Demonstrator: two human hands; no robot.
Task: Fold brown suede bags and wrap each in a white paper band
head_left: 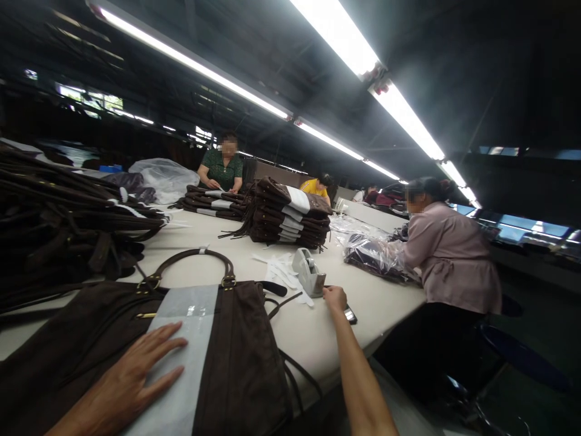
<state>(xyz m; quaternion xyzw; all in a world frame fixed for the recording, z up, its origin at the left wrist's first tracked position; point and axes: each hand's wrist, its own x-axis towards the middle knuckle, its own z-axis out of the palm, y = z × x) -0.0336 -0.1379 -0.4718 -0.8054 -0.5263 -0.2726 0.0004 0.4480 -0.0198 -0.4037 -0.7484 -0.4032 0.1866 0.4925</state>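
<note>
A dark brown handbag (240, 351) lies flat in front of me, its looped handle (195, 253) pointing away. Across its middle runs a pale grey-white wrapping strip (188, 339). My left hand (140, 369) rests on that strip with fingers spread, partly over the brown fabric. At the front end of a grey tape dispenser (309, 275), my right hand (336, 299) has its thumb and fingers pinched together. Whatever they hold is too small to make out. Loose white paper strips (279, 270) lie beside the dispenser. A small dark device (350, 315) sits partly behind my right wrist.
Folded brown bags (290, 212) are stacked beyond the dispenser, and a larger pile (68, 206) stands at left. A person in green (222, 166) works across the table (381, 303). At right, another person (449, 254) handles plastic-wrapped goods (374, 257). Stools (521, 357) stand beyond the edge.
</note>
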